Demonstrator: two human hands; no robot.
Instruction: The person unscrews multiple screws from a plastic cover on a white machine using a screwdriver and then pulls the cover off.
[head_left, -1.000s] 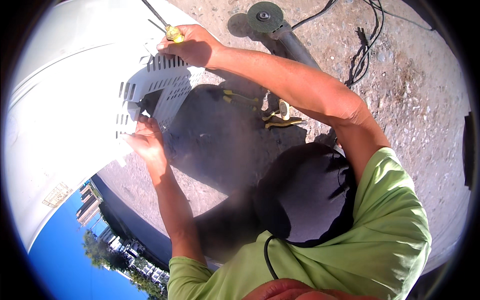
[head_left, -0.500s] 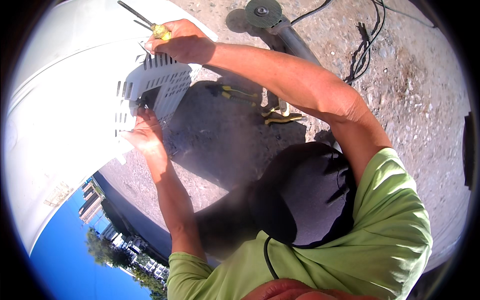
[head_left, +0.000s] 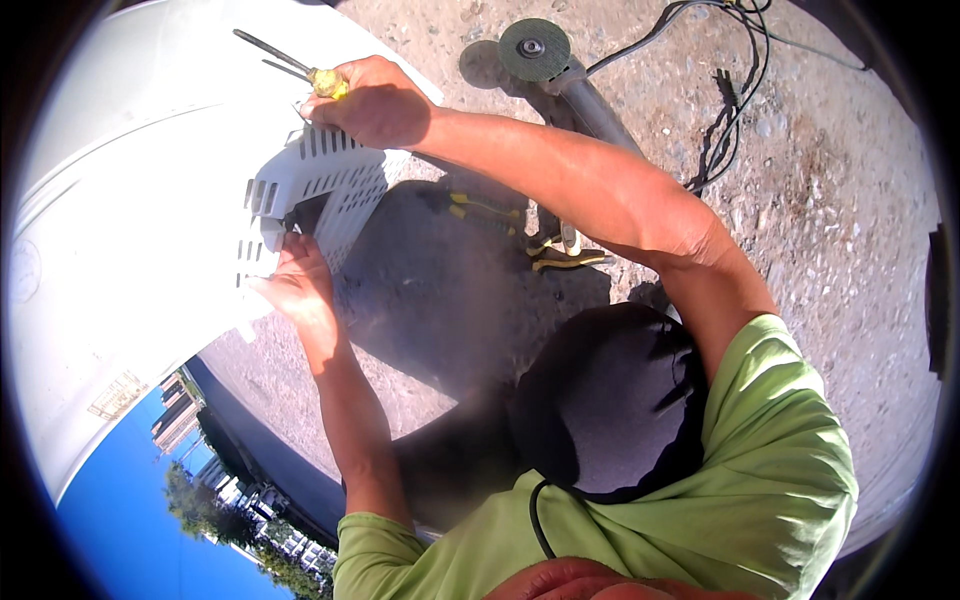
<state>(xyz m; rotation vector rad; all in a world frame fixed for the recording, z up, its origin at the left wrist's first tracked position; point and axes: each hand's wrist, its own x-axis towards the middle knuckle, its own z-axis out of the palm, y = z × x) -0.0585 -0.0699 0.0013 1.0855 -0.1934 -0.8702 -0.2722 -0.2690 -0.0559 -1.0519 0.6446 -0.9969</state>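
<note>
Here, right hand [head_left: 378, 105] grips slim-shafted screwdriver [head_left: 328, 83], left hand [head_left: 303, 282] touches slotted panel [head_left: 298, 165], grip unclear.

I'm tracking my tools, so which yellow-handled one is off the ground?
The screwdriver, gripped in your right hand by the white casing; the other yellow-handled tools lie on the ground.
</note>
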